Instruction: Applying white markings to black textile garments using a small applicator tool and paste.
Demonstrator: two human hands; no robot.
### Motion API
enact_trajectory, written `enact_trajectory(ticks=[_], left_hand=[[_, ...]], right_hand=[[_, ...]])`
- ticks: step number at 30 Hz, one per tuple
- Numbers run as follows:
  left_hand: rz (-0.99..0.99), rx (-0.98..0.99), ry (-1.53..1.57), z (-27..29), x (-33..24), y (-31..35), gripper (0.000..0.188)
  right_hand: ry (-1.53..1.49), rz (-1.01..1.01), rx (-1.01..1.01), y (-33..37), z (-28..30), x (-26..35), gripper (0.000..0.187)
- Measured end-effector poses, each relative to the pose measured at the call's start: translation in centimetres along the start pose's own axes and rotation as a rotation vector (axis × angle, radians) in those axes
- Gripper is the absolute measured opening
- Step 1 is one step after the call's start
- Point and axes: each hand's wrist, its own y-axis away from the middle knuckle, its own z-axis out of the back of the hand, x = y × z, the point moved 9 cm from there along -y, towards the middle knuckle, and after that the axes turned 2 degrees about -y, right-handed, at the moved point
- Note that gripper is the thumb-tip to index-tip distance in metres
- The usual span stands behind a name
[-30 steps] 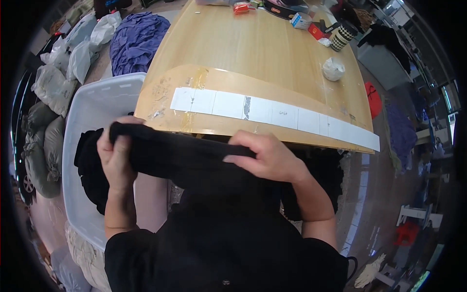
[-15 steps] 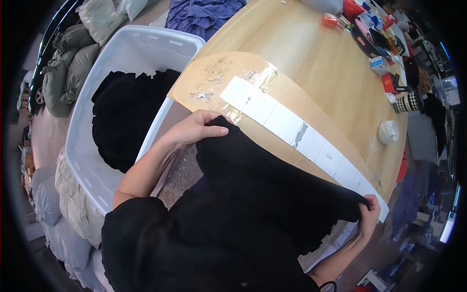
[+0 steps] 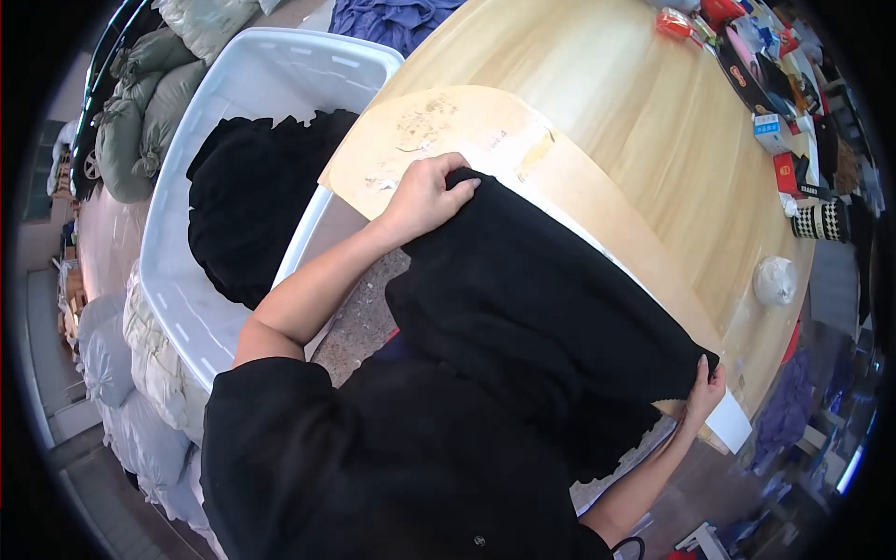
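A piece of black fabric (image 3: 541,271) is stretched between my two hands over the near edge of the wooden table. My left hand (image 3: 431,194) pinches its upper left corner, thumb on top. At the lower right corner, my right hand (image 3: 705,392) grips the cloth between thumb and fingers. The fabric's long straight edge covers most of a white paper strip (image 3: 733,425) taped on a tan board (image 3: 597,205); the strip's right end shows past the cloth. The cloth's lower part hangs off the table toward me, its far edge ragged.
Left of the table stands a white plastic tub (image 3: 173,299) with a heap of black fabric (image 3: 261,205) inside. Stuffed sacks (image 3: 168,103) line the left side. A white lump in plastic (image 3: 775,280), a checkered cup (image 3: 819,222) and small boxes (image 3: 771,133) sit along the table's right edge.
Both hands keep hold of the black fabric. My left hand has moved up and right, drawing the cloth over the white strip, which it now mostly hides. The view has shifted slightly.
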Motion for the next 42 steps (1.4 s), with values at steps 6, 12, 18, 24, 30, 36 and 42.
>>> enact_trajectory(ticks=[6,12,18,24,30,36,42], left_hand=[[0.125,-0.004,0.273,0.4,0.3,0.2,0.017],[0.026,0.052,-0.222,-2.6,-0.9,-0.5,0.018],[-0.432,-0.284,-0.567,1.1,-6.3,0.6,0.017],[-0.830,0.396,-0.044,-20.6,-24.4,9.5,0.038],[-1.012,0.434,-0.355,-34.2,-25.8,14.4,0.049],[-1.020,0.558,-0.399,-35.2,-26.4,14.6,0.047],[-1.049,0.593,-0.475,-35.7,-26.9,14.4,0.048]], right_hand=[[-0.005,0.006,-0.020,-0.1,0.0,-0.3,0.015],[0.134,0.014,-0.066,1.0,2.4,0.6,0.013],[0.038,-0.083,-0.047,2.0,-0.1,0.7,0.027],[-0.031,-0.022,-0.141,4.5,2.1,0.2,0.024],[-0.139,0.066,-0.261,4.4,2.3,-0.4,0.019],[0.080,-0.009,-0.331,4.9,3.2,-0.2,0.013],[0.006,0.015,-0.294,4.4,3.7,-0.6,0.014]])
